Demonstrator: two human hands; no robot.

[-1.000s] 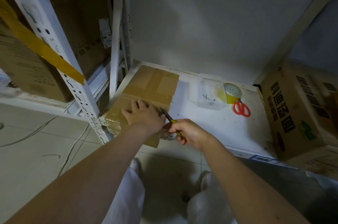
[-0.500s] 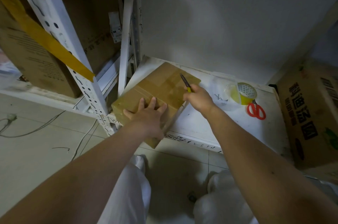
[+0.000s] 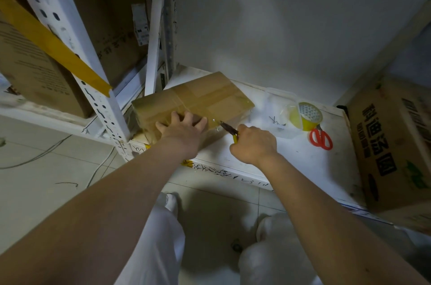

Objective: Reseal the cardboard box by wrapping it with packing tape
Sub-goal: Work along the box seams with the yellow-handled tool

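1. Two hands are busy at the cardboard box [image 3: 193, 100], which lies on the white shelf [image 3: 291, 159] with its near end just past the shelf edge.
2. The left hand [image 3: 180, 129] lies flat on the near end of the box with its fingers spread wide, not curled round anything. I think it presses down so the box cannot slide.
3. The right hand [image 3: 254, 142] is curled tight round a small cutter [image 3: 229, 131] with a yellow handle. The dark tip points away from the fist, toward the box side just past the left hand's fingers.
4. Shiny clear tape already crosses the box top. I think the cutter is there to slice the tape end free.
5. Beyond the right fist, farther along the shelf, sit a yellow tape roll [image 3: 305, 115] and red scissors [image 3: 320, 139], near enough to grab.
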